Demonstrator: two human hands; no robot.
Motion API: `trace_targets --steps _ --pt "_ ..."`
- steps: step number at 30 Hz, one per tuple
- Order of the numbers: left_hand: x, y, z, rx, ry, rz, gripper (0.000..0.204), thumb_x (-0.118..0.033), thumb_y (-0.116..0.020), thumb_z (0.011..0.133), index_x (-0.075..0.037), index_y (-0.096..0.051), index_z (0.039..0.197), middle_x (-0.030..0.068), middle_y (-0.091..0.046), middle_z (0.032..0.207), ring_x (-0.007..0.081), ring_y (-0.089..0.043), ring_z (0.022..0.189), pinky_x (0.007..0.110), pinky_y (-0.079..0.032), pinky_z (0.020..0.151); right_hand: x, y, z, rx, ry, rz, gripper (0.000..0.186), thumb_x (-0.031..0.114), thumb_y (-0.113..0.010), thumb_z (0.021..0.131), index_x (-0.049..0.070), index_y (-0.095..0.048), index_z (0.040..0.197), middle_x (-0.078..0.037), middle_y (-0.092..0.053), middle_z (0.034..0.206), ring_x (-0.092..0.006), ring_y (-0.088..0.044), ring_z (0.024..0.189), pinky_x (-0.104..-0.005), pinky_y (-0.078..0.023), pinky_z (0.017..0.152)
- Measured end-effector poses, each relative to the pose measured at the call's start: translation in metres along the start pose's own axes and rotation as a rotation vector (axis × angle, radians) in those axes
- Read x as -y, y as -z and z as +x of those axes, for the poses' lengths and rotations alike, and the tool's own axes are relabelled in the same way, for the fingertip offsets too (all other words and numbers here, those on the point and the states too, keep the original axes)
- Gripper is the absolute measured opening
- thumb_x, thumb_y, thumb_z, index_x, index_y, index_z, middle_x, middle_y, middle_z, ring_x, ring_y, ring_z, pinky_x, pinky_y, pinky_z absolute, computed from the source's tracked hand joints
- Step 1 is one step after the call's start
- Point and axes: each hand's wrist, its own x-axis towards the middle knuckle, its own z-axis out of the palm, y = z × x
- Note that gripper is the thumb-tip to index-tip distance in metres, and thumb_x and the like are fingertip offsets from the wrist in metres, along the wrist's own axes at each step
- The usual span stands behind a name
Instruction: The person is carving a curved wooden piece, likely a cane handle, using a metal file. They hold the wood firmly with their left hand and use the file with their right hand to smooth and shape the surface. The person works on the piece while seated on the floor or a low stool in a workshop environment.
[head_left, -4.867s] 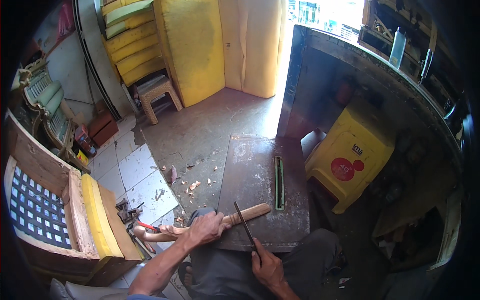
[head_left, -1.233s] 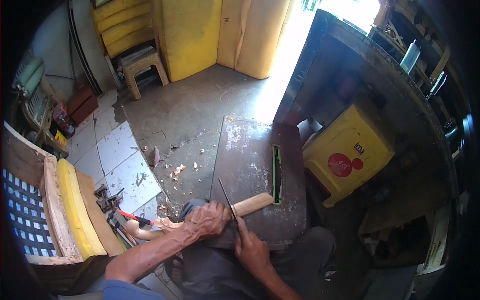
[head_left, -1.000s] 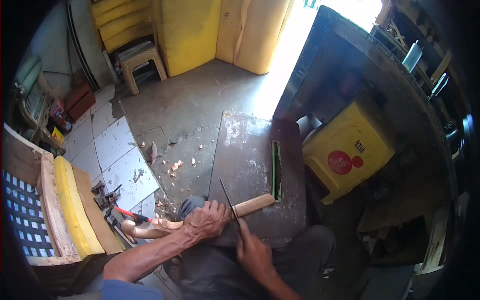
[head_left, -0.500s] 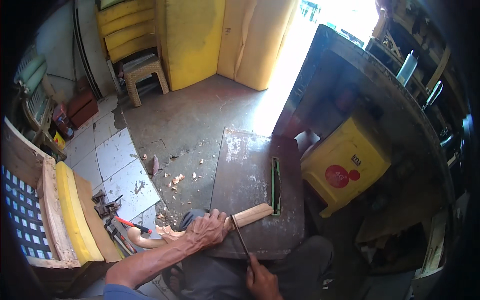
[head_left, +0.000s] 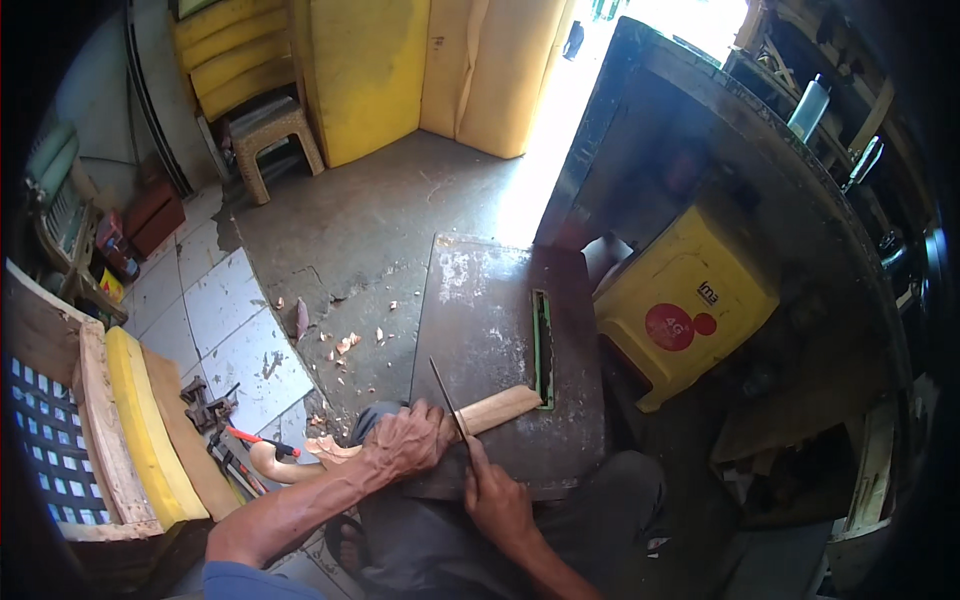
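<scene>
A pale carved wooden piece (head_left: pixel 503 406) lies slantwise over the near part of a dark brown tabletop (head_left: pixel 475 315). Its straight end rests by a green-edged slot (head_left: pixel 541 345), and its hooked end (head_left: pixel 272 464) sticks out past the left edge. My left hand (head_left: pixel 408 440) is wrapped over the middle of the wood, pressing it down. In my right hand (head_left: pixel 498 503) is a slim dark file (head_left: pixel 446 392), laid across the wood just right of my left fingers. The file's tip points away from me, and its handle is mostly hidden in my fist.
Left of my arm are clamps (head_left: pixel 208 408), a red-and-black tool (head_left: pixel 262 441) and a yellow-padded frame (head_left: pixel 150 430). Wood chips (head_left: pixel 347 344) litter the floor. A yellow plastic stool (head_left: pixel 690 310) lies tipped at right beneath a dark curved panel (head_left: pixel 700 110).
My right hand has pushed the file forward and to the left across the wood, so more of its blade shows beyond. My left hand still holds the wood; the view has shifted slightly.
</scene>
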Motion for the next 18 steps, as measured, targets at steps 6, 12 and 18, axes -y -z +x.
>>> trace_targets --steps 6,12,18 --pt "-0.003 0.002 0.008 -0.051 -0.029 0.061 0.03 -0.035 -0.059 0.099 -0.004 -0.062 0.097 0.0132 -0.055 0.083 0.0265 -0.064 0.066 0.039 -0.053 0.05 -0.004 0.017 -0.019 0.067 -0.053 -0.021 0.055 0.02 -0.065 0.097 0.016 -0.051 0.149 -0.018 -0.068 0.075 -0.0395 -0.068 0.064 -0.0508 -0.057 0.059" --pt "-0.002 -0.015 0.003 -0.162 -0.033 0.133 0.034 -0.036 -0.065 0.095 -0.004 -0.06 0.103 0.0137 -0.056 0.09 0.0257 -0.062 0.07 0.038 -0.051 0.051 0.002 -0.01 0.036 -0.022 -0.02 0.02 0.053 0.018 -0.063 0.097 0.015 -0.052 0.149 -0.02 -0.069 0.078 -0.0426 -0.069 0.068 -0.0552 -0.057 0.063" --pt "-0.016 -0.004 -0.008 -0.216 0.031 0.219 0.045 -0.036 -0.068 0.09 0.0 -0.06 0.116 0.0103 -0.056 0.092 0.0235 -0.062 0.077 0.034 -0.053 0.057 0.0 -0.01 0.026 -0.006 -0.008 0.038 0.056 0.02 -0.063 0.097 0.016 -0.048 0.151 -0.019 -0.068 0.075 -0.0434 -0.069 0.066 -0.0567 -0.057 0.061"
